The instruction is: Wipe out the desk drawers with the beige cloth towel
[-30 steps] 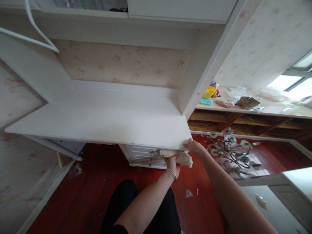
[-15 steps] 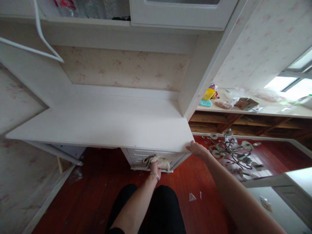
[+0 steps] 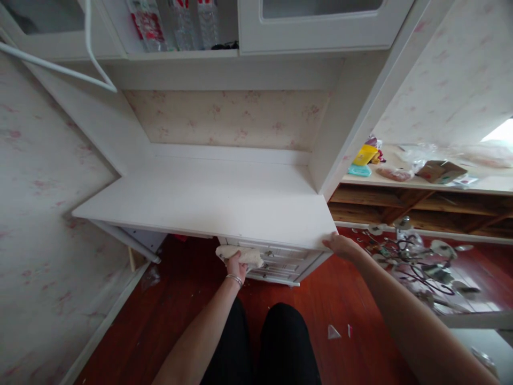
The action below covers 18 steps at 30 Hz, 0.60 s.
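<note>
My left hand (image 3: 235,264), with a bracelet at its wrist, is closed on a bunched cream cloth (image 3: 251,258). The cloth lies against the upper left of the white drawer unit (image 3: 282,256), just below the desktop's front edge. At the right front corner of the white desk (image 3: 216,195), my right hand (image 3: 340,246) grips the edge of the top. Its thumb and fingers wrap round that corner. Small dark knobs show on the drawer fronts to the right of the cloth.
Above the desk hangs a white cabinet (image 3: 320,32) with plastic bottles (image 3: 182,24) in an open bay. A white bent rod (image 3: 96,64) juts in at upper left. A dismantled chandelier (image 3: 425,262) lies on the red floor at right, by a low shelf (image 3: 368,198) with bags and a box.
My left hand has moved the cloth leftward and up across the drawer fronts. My right hand stays on the desk corner. The view has shifted, showing more bottles above.
</note>
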Motion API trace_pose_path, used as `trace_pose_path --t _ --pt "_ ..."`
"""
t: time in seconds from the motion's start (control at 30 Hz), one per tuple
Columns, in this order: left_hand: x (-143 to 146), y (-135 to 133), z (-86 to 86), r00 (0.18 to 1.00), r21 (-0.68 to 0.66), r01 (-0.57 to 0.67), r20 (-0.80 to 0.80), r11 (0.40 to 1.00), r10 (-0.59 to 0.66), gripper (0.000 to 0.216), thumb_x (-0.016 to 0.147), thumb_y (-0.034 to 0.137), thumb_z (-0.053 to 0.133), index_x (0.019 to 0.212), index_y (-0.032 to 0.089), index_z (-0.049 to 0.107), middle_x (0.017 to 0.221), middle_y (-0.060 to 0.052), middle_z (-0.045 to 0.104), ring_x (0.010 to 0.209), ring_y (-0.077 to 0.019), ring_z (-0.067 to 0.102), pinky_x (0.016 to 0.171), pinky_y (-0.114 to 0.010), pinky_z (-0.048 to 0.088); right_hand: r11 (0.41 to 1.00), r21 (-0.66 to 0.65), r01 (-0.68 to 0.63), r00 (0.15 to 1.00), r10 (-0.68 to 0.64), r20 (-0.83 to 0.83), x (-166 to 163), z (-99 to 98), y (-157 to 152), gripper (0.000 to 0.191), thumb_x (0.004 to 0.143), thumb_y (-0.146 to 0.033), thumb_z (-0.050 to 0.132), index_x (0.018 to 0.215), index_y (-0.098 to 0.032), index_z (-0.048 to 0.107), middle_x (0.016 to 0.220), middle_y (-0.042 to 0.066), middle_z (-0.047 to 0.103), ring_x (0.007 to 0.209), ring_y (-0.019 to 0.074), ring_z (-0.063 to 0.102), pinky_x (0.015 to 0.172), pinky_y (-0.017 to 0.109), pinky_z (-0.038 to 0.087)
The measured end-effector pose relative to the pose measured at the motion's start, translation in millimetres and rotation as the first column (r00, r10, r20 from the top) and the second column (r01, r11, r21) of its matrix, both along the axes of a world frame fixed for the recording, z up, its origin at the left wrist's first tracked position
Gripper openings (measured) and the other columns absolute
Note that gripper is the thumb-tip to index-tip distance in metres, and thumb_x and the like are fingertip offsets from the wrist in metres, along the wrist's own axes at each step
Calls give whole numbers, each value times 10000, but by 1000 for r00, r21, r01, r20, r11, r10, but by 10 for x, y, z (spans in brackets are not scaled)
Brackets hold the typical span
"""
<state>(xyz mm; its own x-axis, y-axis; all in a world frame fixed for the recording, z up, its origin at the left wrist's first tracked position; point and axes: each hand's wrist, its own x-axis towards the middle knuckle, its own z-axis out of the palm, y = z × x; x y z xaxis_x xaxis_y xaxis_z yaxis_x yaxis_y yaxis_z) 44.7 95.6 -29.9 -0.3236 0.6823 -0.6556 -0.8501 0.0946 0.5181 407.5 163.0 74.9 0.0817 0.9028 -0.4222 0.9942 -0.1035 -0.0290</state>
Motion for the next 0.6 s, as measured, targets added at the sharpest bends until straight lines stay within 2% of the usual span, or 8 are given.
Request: trace_pose_path --t 0.13,0.3,0.47,0.6 --pt "-120 -52 293 1000 89 3 14 996 -4 314 779 92 654 1070 203 617 1005 -64 708 955 -211 690 869 -357 555 1000 2 -10 1000 10 -3 -11 18 -15 408 1013 -392 397 1245 -89 545 1162 270 676 1093 360 660 857 434 500" --pt "-31 -162 623 995 188 30 85 982 -47 310 772 78 646 1068 169 642 1026 -87 712 959 -231 695 832 -365 586 1000 -5 -6 1000 6 -10 -38 53 -24 425 1015 -410 394 1246 -86 544 1196 275 660 1100 357 657 866 417 498" --pt "281 -257 732 979 208 75 169 975 -111 412 753 41 633 1140 182 633 1085 -87 715 976 -247 697 820 -383 596 1000 -12 20 1000 -20 -1 -65 75 -21 451 1020 -393 385 1269 -41 520 1207 297 647 1120 355 647 887 407 491" --pt "657 -289 738 937 173 177 273 969 -220 350 784 62 615 1125 137 631 1056 -119 721 961 -258 706 809 -388 602 999 -17 33 999 -34 -5 -60 82 -8 441 1018 -400 396 1260 -57 532 1183 283 660 1125 338 647 882 388 491"
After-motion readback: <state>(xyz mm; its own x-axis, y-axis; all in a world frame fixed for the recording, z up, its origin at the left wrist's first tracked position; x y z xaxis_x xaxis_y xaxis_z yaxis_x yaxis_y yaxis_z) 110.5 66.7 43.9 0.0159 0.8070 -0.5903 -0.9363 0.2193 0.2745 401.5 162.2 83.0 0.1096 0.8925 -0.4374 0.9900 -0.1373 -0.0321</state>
